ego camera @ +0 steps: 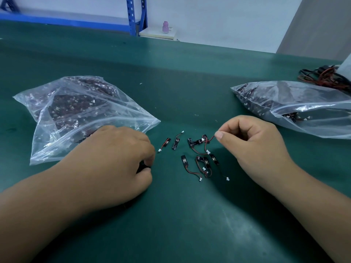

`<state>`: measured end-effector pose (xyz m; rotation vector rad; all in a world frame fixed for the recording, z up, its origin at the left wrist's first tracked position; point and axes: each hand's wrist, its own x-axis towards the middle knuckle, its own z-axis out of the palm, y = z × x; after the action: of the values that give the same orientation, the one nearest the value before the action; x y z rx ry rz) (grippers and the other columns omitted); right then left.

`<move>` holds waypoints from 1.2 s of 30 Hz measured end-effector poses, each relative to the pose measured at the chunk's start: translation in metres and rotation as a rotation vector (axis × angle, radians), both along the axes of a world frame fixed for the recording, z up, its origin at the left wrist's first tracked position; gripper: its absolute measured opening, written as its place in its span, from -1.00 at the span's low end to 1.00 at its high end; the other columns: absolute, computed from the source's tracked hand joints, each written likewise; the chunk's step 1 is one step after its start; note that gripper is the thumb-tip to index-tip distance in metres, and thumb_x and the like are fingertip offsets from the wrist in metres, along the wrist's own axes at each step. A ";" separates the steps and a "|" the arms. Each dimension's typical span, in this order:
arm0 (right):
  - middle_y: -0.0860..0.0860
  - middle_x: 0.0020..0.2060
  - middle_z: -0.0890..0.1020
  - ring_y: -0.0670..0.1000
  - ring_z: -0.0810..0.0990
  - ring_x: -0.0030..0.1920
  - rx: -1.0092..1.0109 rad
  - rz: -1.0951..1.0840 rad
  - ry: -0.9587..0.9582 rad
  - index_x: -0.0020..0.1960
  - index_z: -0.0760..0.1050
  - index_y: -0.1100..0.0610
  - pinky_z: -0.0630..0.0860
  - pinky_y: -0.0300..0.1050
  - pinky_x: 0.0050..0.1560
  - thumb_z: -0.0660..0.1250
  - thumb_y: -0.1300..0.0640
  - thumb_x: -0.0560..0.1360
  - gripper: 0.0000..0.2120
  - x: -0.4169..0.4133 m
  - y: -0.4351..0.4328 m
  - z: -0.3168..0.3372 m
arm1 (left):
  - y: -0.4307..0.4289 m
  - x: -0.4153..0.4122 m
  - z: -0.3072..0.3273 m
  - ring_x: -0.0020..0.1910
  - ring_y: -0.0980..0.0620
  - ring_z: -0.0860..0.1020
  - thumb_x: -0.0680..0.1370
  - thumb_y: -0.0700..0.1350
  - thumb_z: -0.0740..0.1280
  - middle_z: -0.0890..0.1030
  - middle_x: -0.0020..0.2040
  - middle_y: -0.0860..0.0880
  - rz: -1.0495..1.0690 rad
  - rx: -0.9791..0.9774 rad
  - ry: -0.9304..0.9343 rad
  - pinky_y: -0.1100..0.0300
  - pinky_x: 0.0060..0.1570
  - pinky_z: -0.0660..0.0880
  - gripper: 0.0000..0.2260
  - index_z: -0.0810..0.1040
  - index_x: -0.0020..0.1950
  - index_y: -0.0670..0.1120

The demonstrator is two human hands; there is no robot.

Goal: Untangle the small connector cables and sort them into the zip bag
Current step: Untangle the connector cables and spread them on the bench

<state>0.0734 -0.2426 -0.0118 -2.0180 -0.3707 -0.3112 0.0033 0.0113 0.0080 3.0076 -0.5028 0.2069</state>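
Now knuckles-up, right hand (254, 145) pinches a cable wire (210, 139); left hand (117, 158) clasps a dark piece (142, 166).

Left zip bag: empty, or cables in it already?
Not empty: through the clear plastic of the left zip bag a dark mass of cables with white connectors shows. Zip seal: cannot tell.

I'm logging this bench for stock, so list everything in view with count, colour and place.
left zip bag: one, clear, full of dark cables, left side
right zip bag: one, clear, same filling, right side
loose cables: about ten, black with red wires, white plugs, between hands
wire tangle: one, red and black, far right
table mat: one, green, under everything
shelf frame: one, blue, background
bottle: one, pink, behind table
left hand: fingers curled round a dark piece
right hand: fingers pinch held cable
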 end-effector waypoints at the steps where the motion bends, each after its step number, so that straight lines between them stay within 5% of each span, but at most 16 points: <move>1: -0.06 -0.36 0.62 -0.19 0.47 -0.39 -0.002 0.011 -0.023 -0.30 0.60 0.04 0.38 -0.43 -0.34 0.48 0.22 0.43 -0.84 -0.002 0.001 0.000 | 0.000 0.000 -0.001 -0.18 0.15 0.51 0.40 0.19 0.13 0.51 -0.24 0.22 0.011 0.019 -0.003 0.03 -0.05 0.50 -0.75 0.55 -0.22 0.13; 7: -0.09 -0.34 0.61 -0.08 0.52 -0.34 -0.077 0.096 -0.158 -0.26 0.61 0.03 0.43 -0.33 -0.29 0.51 0.21 0.42 -0.85 -0.013 0.014 -0.001 | -0.002 0.006 -0.005 -0.21 0.13 0.46 0.41 0.29 -0.05 0.44 -0.27 0.18 0.063 0.056 0.018 0.10 -0.10 0.45 -0.64 0.42 -0.25 0.11; 10: -0.16 -0.27 0.58 -0.14 0.53 -0.20 -0.394 0.200 -0.253 -0.18 0.60 -0.02 0.43 -0.11 -0.05 0.48 -0.01 0.42 -0.90 -0.016 0.023 0.001 | -0.002 0.007 -0.007 -0.19 0.14 0.44 0.40 0.29 -0.06 0.43 -0.26 0.19 0.081 0.041 0.019 0.10 -0.08 0.44 -0.67 0.36 -0.24 0.12; 13: -0.21 -0.10 0.55 -0.13 0.52 0.01 -0.636 0.358 -0.185 -0.02 0.59 -0.15 0.31 0.00 0.17 0.38 -0.27 0.37 -0.73 -0.019 0.022 0.002 | -0.001 0.006 -0.008 -0.16 0.15 0.42 0.39 0.29 -0.03 0.42 -0.22 0.20 0.097 0.018 0.025 0.12 -0.05 0.42 -0.71 0.34 -0.20 0.15; 18: -0.22 -0.01 0.55 -0.10 0.53 0.00 -0.347 0.353 -0.040 0.06 0.59 -0.14 0.42 -0.21 0.09 0.48 0.05 0.41 -0.75 -0.003 0.000 0.004 | -0.002 0.004 -0.009 0.06 0.14 0.41 0.46 0.28 0.06 0.43 0.00 0.26 0.087 -0.015 0.047 0.11 0.15 0.39 -0.69 0.45 0.07 0.21; 24: -0.40 0.13 0.43 -0.16 0.46 0.22 -0.452 0.231 0.107 0.15 0.47 -0.30 0.32 0.09 0.38 0.53 0.06 0.39 -0.55 0.019 -0.019 -0.005 | -0.005 0.003 -0.013 0.45 0.22 0.15 0.48 0.44 -0.14 0.20 0.47 0.36 -0.024 0.013 0.099 0.07 0.42 0.15 -0.38 0.28 0.48 0.29; 27: -0.41 0.18 0.39 -0.14 0.39 0.29 -0.514 0.225 0.118 0.20 0.43 -0.34 0.28 0.13 0.42 0.51 -0.05 0.38 -0.52 0.021 -0.019 -0.007 | -0.004 0.004 -0.017 0.49 0.19 0.07 0.49 0.47 -0.20 0.11 0.52 0.31 -0.077 0.034 0.102 0.07 0.41 0.06 -0.38 0.25 0.47 0.34; 32: -0.43 0.17 0.38 -0.16 0.34 0.33 -0.560 0.176 0.061 0.15 0.38 -0.38 0.13 -0.03 0.44 0.48 -0.12 0.39 -0.58 0.021 -0.018 -0.011 | -0.004 0.003 -0.014 0.38 0.17 0.26 0.54 0.39 -0.03 0.39 0.42 0.22 -0.144 0.014 0.033 0.05 0.30 0.19 -0.49 0.52 0.31 0.27; 36: -0.40 0.21 0.41 -0.15 0.35 0.36 -0.464 0.222 0.116 0.14 0.42 -0.38 0.16 0.07 0.50 0.46 -0.09 0.43 -0.63 0.022 -0.019 -0.009 | -0.006 0.002 -0.012 0.31 0.18 0.36 0.54 0.36 0.03 0.44 0.37 0.23 -0.149 -0.016 0.000 0.08 0.27 0.23 -0.53 0.55 0.27 0.24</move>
<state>0.0955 -0.2615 -0.0204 -2.4044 -0.6328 0.0377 0.0051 0.0051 -0.0045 2.9372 -0.7184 0.1987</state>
